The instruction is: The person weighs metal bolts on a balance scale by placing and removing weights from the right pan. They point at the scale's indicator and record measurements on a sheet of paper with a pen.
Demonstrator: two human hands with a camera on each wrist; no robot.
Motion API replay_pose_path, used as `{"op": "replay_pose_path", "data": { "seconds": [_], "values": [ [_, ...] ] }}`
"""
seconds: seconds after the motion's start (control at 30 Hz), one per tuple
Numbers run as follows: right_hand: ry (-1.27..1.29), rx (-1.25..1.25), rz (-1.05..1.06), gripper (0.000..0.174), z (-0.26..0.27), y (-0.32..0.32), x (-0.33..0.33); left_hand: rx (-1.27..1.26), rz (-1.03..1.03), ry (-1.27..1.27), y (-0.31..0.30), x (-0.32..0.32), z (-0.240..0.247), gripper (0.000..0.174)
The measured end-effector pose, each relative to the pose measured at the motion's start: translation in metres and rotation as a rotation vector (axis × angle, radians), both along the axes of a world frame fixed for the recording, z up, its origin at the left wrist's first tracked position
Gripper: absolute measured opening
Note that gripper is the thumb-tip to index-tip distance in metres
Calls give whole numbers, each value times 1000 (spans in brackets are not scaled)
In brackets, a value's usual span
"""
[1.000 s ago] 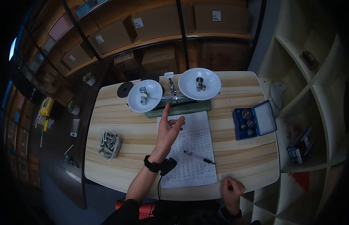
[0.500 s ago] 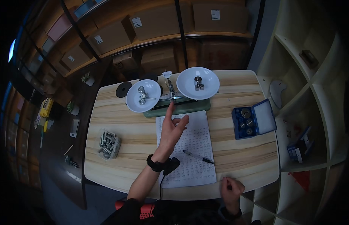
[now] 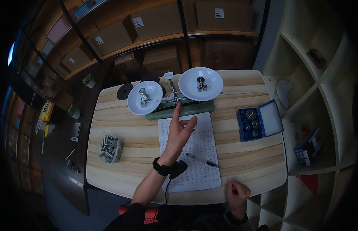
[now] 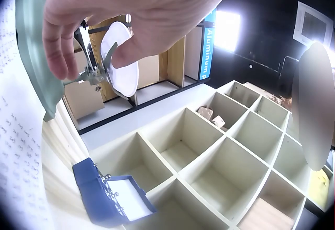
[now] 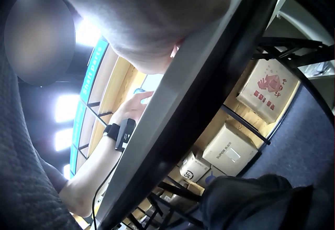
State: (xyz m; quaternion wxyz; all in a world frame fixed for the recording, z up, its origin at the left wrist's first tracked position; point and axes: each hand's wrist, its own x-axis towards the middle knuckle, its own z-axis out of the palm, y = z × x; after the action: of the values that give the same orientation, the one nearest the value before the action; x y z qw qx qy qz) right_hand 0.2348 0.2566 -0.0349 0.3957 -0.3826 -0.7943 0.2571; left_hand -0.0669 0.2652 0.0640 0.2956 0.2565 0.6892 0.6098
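My left hand (image 3: 179,133) is over the written sheet (image 3: 204,169), its index finger extended toward the middle of the green balance scale (image 3: 183,111). Nothing is in that hand; whether the fingertip touches the scale I cannot tell. The left pan (image 3: 134,104) carries nuts and a bolt (image 3: 149,100); on the right pan (image 3: 213,82) stand several shiny metal weights (image 3: 201,81). Loosely curled, my right hand (image 3: 237,194) rests at the table's front edge and shows nothing held. The left wrist view shows my left hand (image 4: 131,10) with fingers relaxed beside the scale.
A pen (image 3: 202,160) lies on the sheet. To the left is a clear tub of bolts (image 3: 111,148), to the right an open blue weight case (image 3: 243,125). Black discs (image 3: 124,91) are behind the left pan. Shelves (image 3: 309,82) stand to the right of the table (image 3: 248,165).
My left hand has moved slightly right and its index finger has shifted along the front of the scale. The right hand stays in place, and the head view has shifted a little.
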Motion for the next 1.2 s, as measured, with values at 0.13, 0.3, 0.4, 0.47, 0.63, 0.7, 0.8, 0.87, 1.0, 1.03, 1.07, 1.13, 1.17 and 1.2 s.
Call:
{"op": "replay_pose_path", "data": {
  "seconds": [0.13,0.3,0.4,0.47,0.63,0.7,0.8,0.87,1.0,1.03,1.07,1.13,1.17,1.2],
  "values": [
    [10,19,3,9,-1,1,0,14,-6,3,3,1,-3,88],
    [14,13,5,9,-2,0,0,16,-16,2,6,3,-3,86],
    [-5,22,4,9,-2,0,1,6,-26,7,8,4,-4,86],
    [6,21,0,9,-3,0,1,4,-34,11,10,4,-4,86],
    [13,19,-8,9,-4,0,1,8,-38,15,11,6,-3,86],
    [17,24,-10,9,-4,0,1,14,-42,15,12,7,-5,86],
    [8,24,-7,9,-5,0,1,14,-43,15,13,8,-4,86],
    [5,33,-7,10,-4,0,1,10,-42,16,13,9,-3,86],
    [5,39,-9,10,-4,1,0,19,-43,12,12,11,-3,86],
    [0,39,-8,10,-3,1,1,10,-40,14,12,11,-3,87],
    [-6,39,-7,10,-3,1,1,11,-39,15,12,10,-3,87],
    [-2,40,-9,10,-3,1,0,18,-41,15,12,8,-4,87],
    [1,40,-11,10,-3,1,0,18,-40,15,12,8,-5,87],
    [1,41,-10,10,-3,0,0,22,-46,3,12,7,-5,88]
  ]
}}
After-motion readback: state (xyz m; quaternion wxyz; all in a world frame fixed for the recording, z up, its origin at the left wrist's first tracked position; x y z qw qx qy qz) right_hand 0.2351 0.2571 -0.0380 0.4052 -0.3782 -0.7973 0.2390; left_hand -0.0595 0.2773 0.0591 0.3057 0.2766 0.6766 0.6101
